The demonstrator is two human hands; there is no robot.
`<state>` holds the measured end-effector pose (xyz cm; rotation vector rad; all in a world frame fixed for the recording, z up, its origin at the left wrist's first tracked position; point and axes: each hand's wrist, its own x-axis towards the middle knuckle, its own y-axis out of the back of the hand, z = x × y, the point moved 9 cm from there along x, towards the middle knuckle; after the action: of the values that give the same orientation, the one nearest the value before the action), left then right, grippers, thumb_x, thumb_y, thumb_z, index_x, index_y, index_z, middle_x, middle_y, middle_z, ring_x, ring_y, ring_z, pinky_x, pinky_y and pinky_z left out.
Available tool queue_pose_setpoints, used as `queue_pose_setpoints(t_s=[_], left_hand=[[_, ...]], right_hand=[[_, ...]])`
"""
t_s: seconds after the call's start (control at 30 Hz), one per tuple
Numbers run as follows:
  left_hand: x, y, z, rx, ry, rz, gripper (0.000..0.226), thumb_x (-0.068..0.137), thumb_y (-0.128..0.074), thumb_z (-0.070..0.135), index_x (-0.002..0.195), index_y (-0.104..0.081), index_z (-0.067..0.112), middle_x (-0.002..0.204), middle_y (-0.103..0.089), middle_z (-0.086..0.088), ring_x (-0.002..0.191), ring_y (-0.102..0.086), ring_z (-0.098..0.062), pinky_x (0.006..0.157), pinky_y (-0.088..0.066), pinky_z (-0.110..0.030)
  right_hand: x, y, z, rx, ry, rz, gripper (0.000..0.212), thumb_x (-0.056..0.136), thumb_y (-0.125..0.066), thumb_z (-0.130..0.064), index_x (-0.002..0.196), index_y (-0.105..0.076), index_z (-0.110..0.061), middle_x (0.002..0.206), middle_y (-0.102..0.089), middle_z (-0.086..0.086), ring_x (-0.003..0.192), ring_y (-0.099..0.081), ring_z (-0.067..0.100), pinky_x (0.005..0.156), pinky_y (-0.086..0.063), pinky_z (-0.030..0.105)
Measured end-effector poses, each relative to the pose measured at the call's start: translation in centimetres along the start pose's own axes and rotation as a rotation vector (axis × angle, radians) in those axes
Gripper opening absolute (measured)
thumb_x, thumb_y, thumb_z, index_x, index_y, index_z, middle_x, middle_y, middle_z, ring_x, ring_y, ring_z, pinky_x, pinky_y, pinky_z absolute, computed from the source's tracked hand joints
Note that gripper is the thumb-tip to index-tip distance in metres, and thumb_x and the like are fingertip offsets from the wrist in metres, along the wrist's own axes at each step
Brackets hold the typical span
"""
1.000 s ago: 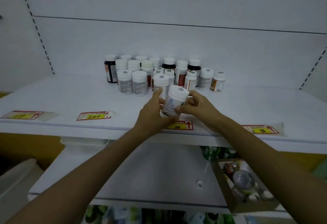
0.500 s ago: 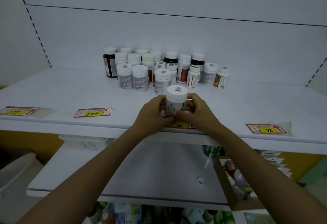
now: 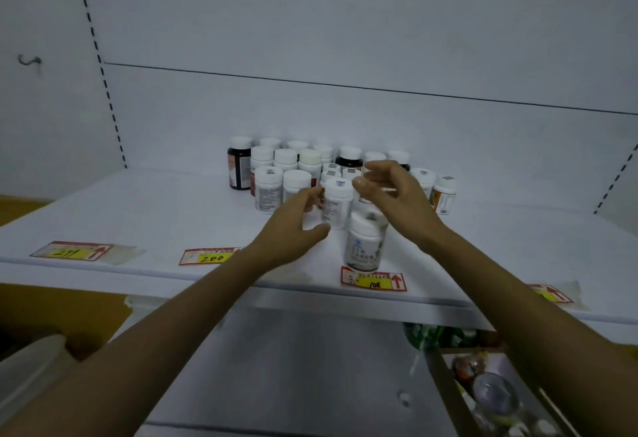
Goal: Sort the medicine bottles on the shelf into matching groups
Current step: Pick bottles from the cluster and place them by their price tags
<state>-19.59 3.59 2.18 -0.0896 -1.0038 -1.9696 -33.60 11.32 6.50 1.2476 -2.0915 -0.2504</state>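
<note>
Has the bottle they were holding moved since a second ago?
Yes. The bottle came down onto the shelf and now stands upright just behind the 108 tag, which it was held above before.

The right hand hides several rear bottles; every bottle label is unreadably blurred.

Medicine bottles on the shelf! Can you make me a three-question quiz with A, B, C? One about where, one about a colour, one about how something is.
1. Where is the front bottle? A) behind the price tag marked 108; B) on the floor; C) on a chair.
2. What colour is its cap? A) green; B) white; C) red.
3. How is it? A) lying down; B) upside down; C) upright, held by neither the left hand nor the right hand.
Answers: A, it stands just behind that tag; B, the cap is white; C, both hands are open, not gripping it.
</note>
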Motion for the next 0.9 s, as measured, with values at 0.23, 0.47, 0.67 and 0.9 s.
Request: queue_pose_setpoints(t_s=[0.23, 0.47, 0.67, 0.9], left_hand=[[4.0, 6.8, -4.4, 0.183, -0.073, 0.050, 0.059, 0.080, -0.068, 0.026, 0.133, -0.043, 0.017, 0.134, -0.050, -0.004, 0.120, -0.048, -0.020, 0.095, -0.041, -0.031], [6.7, 7.4, -7.2, 0.519, -0.284, -0.099, 0.057, 0.083, -0.063, 0.036, 0.135, -0.044, 0.019, 0.140, -0.047, -0.002, 0.124, -0.044, -0.021, 0.097, -0.040, -0.034], [8.9, 6.7, -8.1, 0.564, -0.353, 0.001, 0.043, 0.082, -0.064, 0.032, 0.118, -0.048, 0.017, 0.119, -0.055, -0.004, 0.108, -0.050, -0.025, 0.082, -0.043, -0.034], [9.7, 6.7, -9.1, 0.473, -0.385, -0.029, 0.036, 0.080, -0.066, 0.028, 0.110, -0.049, 0.016, 0.111, -0.057, -0.005, 0.100, -0.050, -0.022, 0.076, -0.046, -0.035]], right_hand=[[7.4, -5.8, -4.6, -0.383, 0.072, -0.153, 0.036, 0.085, -0.064, -0.040, 0.114, -0.058, -0.020, 0.110, -0.063, 0.001, 0.100, -0.059, 0.016, 0.089, -0.049, 0.035], [14.0, -12.2, -3.8, -0.843, -0.029, -0.290, 0.048, 0.090, -0.055, -0.034, 0.133, -0.042, -0.021, 0.130, -0.055, 0.006, 0.113, -0.053, 0.026, 0.087, -0.043, 0.035], [15.3, -14.7, -2.2, -0.987, -0.129, -0.221, 0.044, 0.089, -0.055, -0.037, 0.125, -0.044, -0.015, 0.120, -0.058, 0.008, 0.105, -0.056, 0.027, 0.078, -0.044, 0.036], [13.5, -14.4, -1.1, -0.880, -0.198, -0.196, 0.064, 0.077, -0.069, -0.038, 0.126, -0.037, -0.011, 0.111, -0.060, 0.008, 0.094, -0.057, 0.025, 0.070, -0.044, 0.033]])
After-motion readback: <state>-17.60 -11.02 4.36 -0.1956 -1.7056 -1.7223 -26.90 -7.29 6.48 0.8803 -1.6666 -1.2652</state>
